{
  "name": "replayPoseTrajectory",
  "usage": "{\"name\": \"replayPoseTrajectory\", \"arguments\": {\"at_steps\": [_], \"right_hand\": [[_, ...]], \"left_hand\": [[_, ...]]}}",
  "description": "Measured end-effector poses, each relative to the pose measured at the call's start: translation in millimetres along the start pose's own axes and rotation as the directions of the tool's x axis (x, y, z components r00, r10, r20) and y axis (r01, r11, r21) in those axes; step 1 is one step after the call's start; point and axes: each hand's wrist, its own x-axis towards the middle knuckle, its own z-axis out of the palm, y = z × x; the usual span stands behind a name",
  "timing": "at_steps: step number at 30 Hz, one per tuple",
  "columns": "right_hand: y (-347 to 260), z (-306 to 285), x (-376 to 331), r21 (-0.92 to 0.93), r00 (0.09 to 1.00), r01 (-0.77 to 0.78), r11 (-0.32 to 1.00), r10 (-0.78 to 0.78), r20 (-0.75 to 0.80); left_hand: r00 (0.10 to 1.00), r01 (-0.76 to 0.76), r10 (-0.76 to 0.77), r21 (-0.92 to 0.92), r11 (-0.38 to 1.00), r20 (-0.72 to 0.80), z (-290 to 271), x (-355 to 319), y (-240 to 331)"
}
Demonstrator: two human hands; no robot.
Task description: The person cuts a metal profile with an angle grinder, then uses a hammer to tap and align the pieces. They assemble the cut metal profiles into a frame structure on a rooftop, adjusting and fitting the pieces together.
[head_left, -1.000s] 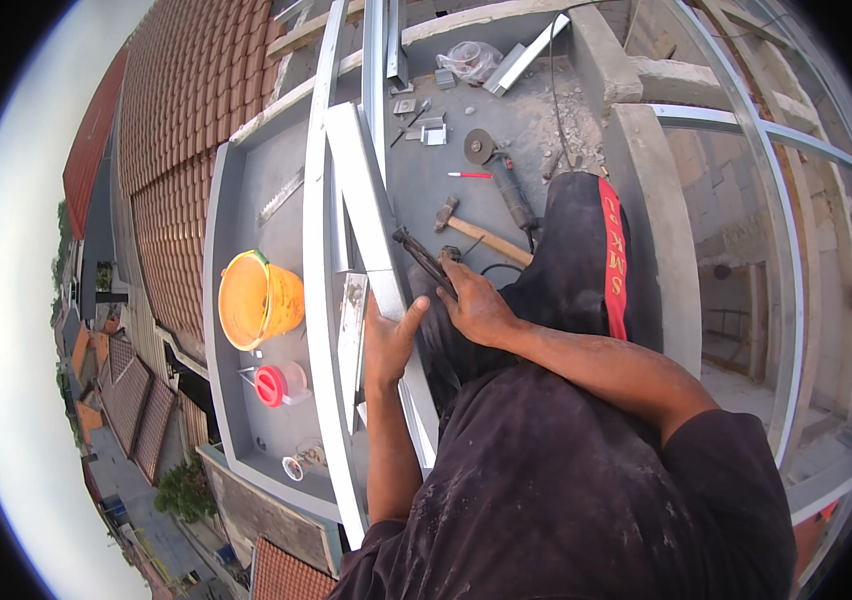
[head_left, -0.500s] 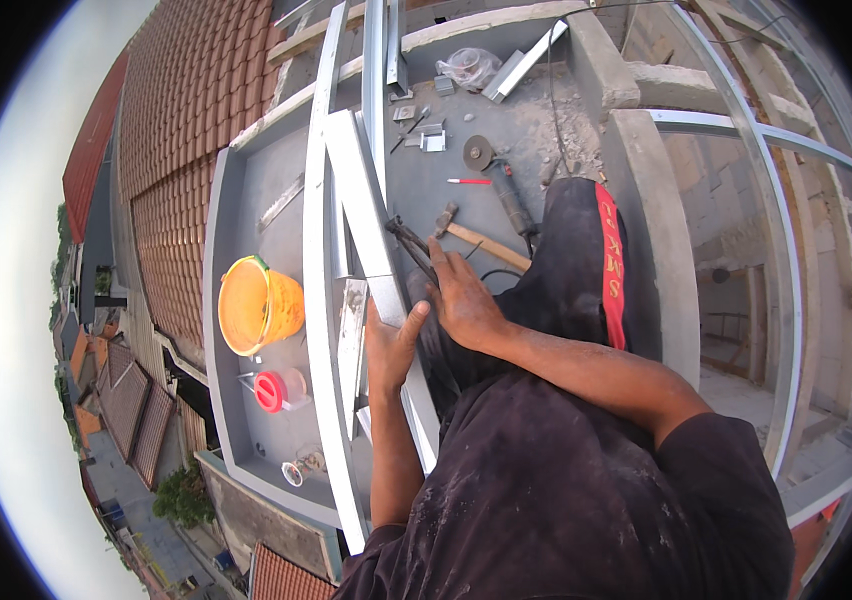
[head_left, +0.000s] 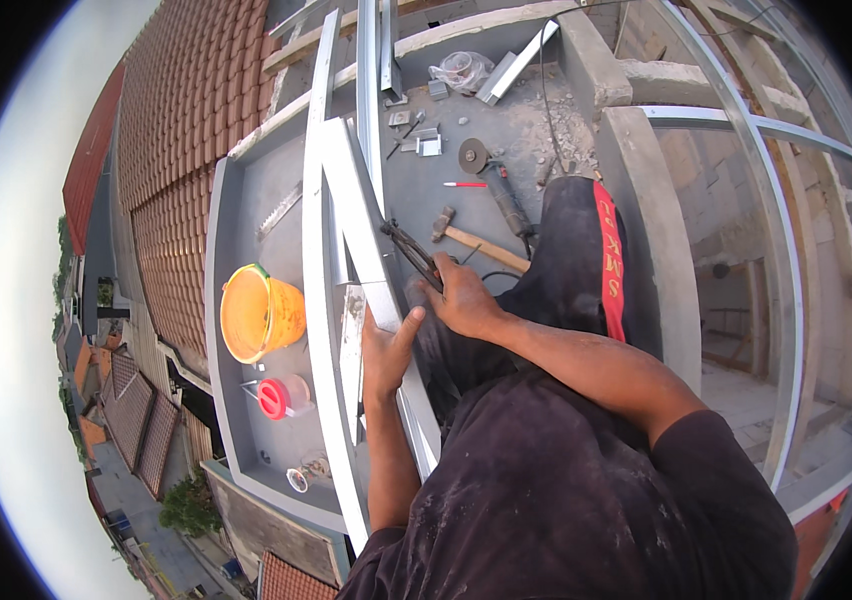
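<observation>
My left hand is wrapped round a shiny metal channel, its thumb lying on the near side. The channel slants across my lap, its far end leaning toward a long metal rail. In my right hand is a pair of dark pliers, gripped by the handles. Their jaws are at the channel's right edge; whether they bite on it I cannot tell. A hammer with a wooden handle lies just beyond my right hand, with an angle grinder past it.
Left of the rail stand a yellow bucket and a clear jar with a red lid. A red marker, small metal brackets and a plastic bag lie ahead. A concrete ledge runs along my right.
My right hand and the pliers have shifted slightly, with the jaws a little lower and further left along the channel. My left hand keeps its hold. The view has tilted slightly.
</observation>
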Motion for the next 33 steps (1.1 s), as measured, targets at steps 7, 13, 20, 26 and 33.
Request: {"name": "replayPoseTrajectory", "arguments": {"at_steps": [7, 13, 20, 26, 33], "right_hand": [[13.6, 4.6, -10.2, -0.107, 0.947, 0.229, 0.968, -0.247, -0.207], [19.4, 10.7, -26.0, -0.176, 0.96, 0.212, 0.961, -0.239, -0.146], [5.3, 7.3, -22.4, -0.163, 0.959, 0.224, 0.961, -0.247, -0.138], [10.9, 12.2, -17.8, -0.149, 0.963, 0.181, 0.972, -0.206, -0.175], [24.2, 23.6, -13.4, -0.194, 0.974, 0.081, 0.978, -0.119, -0.194]], "left_hand": [[1.0, 0.012, -0.012, 0.015, 1.0, 0.004, 7.6, 0.7, 4.0], [1.0, 0.003, -0.003, 0.026, 1.0, -0.003, 4.4, 1.9, -1.7], [0.999, -0.024, 0.025, 0.061, 0.998, -0.023, 6.3, -0.9, 5.4], [1.0, 0.003, -0.003, 0.0, 1.0, 0.005, 8.5, -0.6, 10.9], [0.999, -0.031, 0.031, 0.015, 0.999, -0.019, 9.1, -0.7, 5.5]]}}
